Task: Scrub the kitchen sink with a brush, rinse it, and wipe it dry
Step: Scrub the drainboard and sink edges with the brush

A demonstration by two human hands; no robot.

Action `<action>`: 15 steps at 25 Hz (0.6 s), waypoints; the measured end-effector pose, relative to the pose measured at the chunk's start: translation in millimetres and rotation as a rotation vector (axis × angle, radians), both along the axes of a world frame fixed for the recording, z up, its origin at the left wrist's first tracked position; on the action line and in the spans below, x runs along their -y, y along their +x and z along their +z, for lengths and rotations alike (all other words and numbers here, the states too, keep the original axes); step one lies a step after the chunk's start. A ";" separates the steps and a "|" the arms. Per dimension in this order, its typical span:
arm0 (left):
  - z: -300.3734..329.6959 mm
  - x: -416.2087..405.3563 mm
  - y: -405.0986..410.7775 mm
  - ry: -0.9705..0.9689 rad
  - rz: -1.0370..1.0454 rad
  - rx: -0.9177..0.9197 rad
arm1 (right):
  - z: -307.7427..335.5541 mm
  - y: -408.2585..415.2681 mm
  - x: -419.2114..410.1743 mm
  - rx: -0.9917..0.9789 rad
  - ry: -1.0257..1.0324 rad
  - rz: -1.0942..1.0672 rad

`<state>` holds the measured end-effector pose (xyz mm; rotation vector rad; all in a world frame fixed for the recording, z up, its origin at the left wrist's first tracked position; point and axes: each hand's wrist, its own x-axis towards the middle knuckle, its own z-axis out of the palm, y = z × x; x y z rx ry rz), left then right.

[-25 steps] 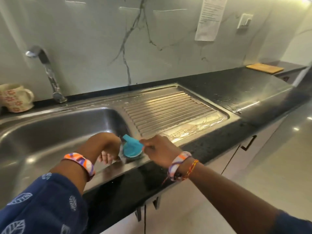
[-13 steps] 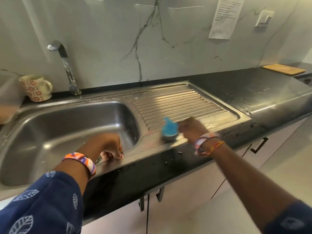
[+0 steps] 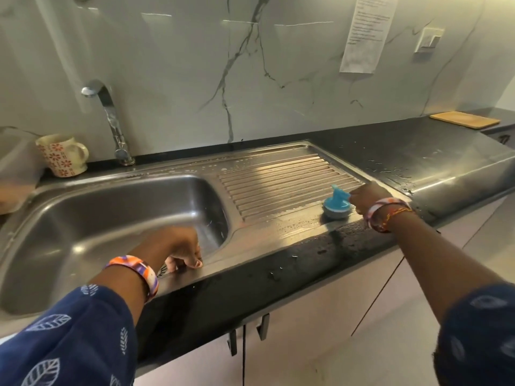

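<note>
A stainless steel sink [image 3: 92, 215] with a ribbed drainboard [image 3: 281, 185] is set in a black counter. My right hand [image 3: 367, 197] grips a blue-handled scrub brush [image 3: 336, 203], pressed onto the wet front right corner of the drainboard. My left hand [image 3: 181, 246] rests on the sink's front rim, fingers curled over the edge into the basin, holding nothing else. Soap droplets and foam speckle the drainboard and rim.
A chrome tap [image 3: 111, 121] stands behind the basin, a floral mug [image 3: 62, 155] to its left. The black counter [image 3: 418, 157] is wet to the right; a wooden board [image 3: 464, 119] lies far right. Cabinet doors below.
My right hand has slid the brush rightward along the drainboard's front edge, from beside the basin to the far right corner. My left hand stays on the front rim.
</note>
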<state>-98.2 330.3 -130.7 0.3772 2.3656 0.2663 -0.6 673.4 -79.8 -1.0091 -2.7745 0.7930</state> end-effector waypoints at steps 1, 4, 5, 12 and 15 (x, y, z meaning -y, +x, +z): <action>-0.2 0.6 -0.7 0.008 0.010 0.012 | 1.4 -3.5 4.1 0.004 -0.037 0.019; 0.6 1.1 -5.0 0.030 0.048 0.056 | -8.6 -6.1 65.2 -0.075 -0.109 0.232; 1.4 -0.5 -6.4 0.020 0.052 0.069 | -15.2 -4.0 94.0 -0.092 -0.183 0.336; 4.5 -5.5 -5.7 -0.030 0.034 0.094 | -16.1 -14.7 150.9 -0.073 -0.084 0.605; 4.0 -2.3 -3.4 -0.004 0.041 0.071 | -9.5 -12.3 76.4 -0.041 -0.022 0.442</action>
